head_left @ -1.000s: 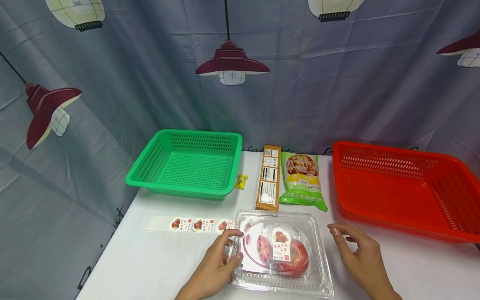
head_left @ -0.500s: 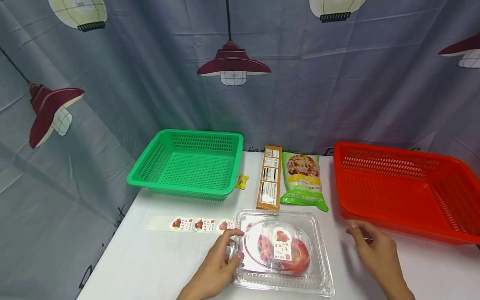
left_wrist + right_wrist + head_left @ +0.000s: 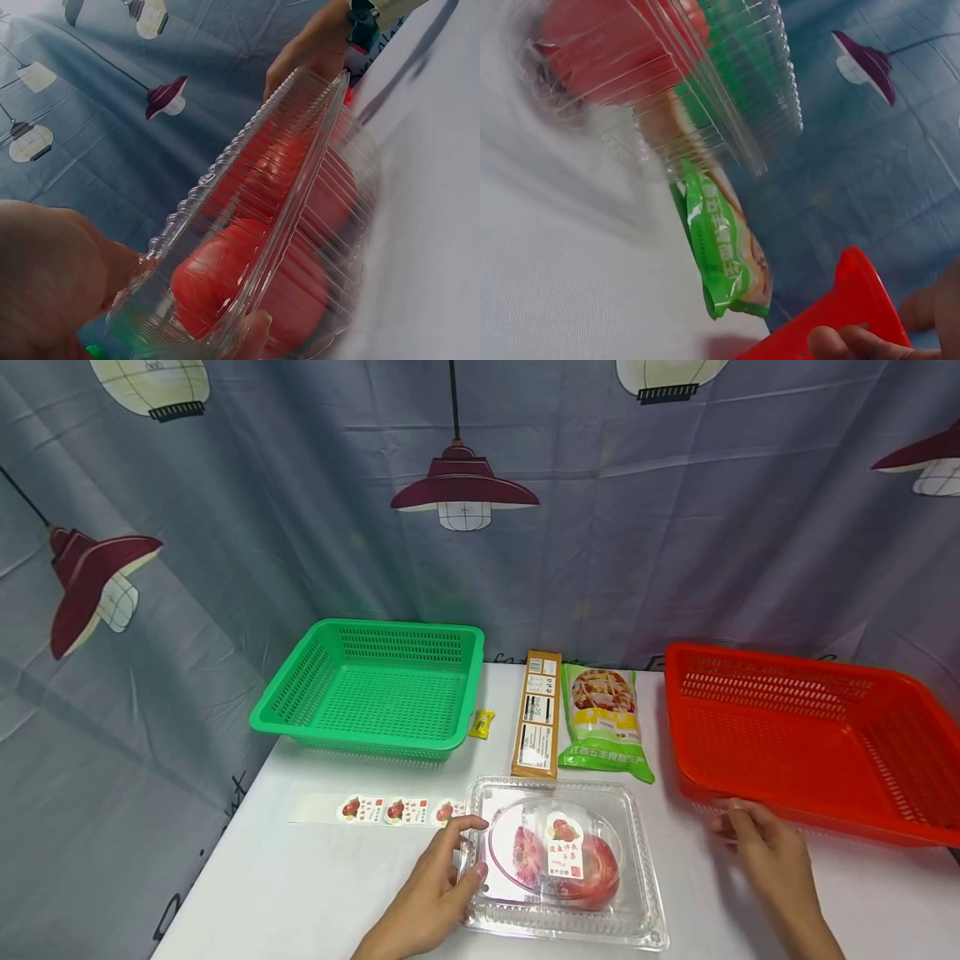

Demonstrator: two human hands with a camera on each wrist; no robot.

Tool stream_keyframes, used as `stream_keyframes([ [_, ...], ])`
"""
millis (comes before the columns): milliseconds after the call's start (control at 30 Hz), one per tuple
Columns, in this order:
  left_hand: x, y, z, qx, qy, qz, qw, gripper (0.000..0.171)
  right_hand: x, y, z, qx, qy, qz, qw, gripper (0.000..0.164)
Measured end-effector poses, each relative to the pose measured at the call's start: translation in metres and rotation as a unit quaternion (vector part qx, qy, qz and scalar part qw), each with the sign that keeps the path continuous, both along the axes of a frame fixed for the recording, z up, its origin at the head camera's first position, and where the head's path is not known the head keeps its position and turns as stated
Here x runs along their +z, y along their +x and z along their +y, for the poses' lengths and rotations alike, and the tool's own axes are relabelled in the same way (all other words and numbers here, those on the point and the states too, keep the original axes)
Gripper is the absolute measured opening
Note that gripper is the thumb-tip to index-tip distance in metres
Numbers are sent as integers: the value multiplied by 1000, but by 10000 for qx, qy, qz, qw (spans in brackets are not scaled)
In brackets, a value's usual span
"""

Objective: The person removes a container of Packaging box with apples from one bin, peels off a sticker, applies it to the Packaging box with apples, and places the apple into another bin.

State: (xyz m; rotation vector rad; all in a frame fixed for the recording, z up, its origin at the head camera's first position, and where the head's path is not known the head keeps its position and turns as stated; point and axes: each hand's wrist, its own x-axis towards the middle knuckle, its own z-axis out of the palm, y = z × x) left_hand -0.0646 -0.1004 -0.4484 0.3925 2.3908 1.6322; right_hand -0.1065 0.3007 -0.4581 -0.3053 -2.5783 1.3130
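Note:
A clear plastic clamshell box lies on the white table, holding red round fruit. Its lid bears a white sticker with a red fruit picture. My left hand grips the box's left edge, with the thumb low and the fingers over the upper part. My right hand is to the right of the box, apart from it, by the front wall of the red basket. Its fingers are loosely curled and hold nothing that I can see. Whether it touches the basket I cannot tell.
Behind the box lie an orange-brown carton, a green food bag and a small yellow packet. A green basket stands at the back left. A sticker strip lies left of the box, partly under it.
My right hand has moved away from the box, rightward to the front of the red basket. The left hand and the box have stayed in place.

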Motion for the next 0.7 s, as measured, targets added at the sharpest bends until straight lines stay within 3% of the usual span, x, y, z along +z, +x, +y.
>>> stream_keyframes([
  [100, 2, 1, 0, 7, 17, -14, 10000, 45, -1, -1, 3, -125, -487, -200, 9985, 48],
  [200, 4, 1, 0, 23, 3, -19, 10000, 45, -1, -3, 4, -318, -1322, -293, 9903, 49],
  [267, 5, 2, 1, 20, 5, -33, 10000, 44, -2, -3, 6, -447, -2117, -242, 9760, 45],
  [433, 10, 3, 1, -16, -7, -37, 10000, 44, -3, -1, 9, -442, -3733, 130, 9266, 36],
  [700, 18, -1, 5, -198, 422, -143, 9988, 44, -5, -2, 12, 23, -4688, 606, 8812, 35],
])
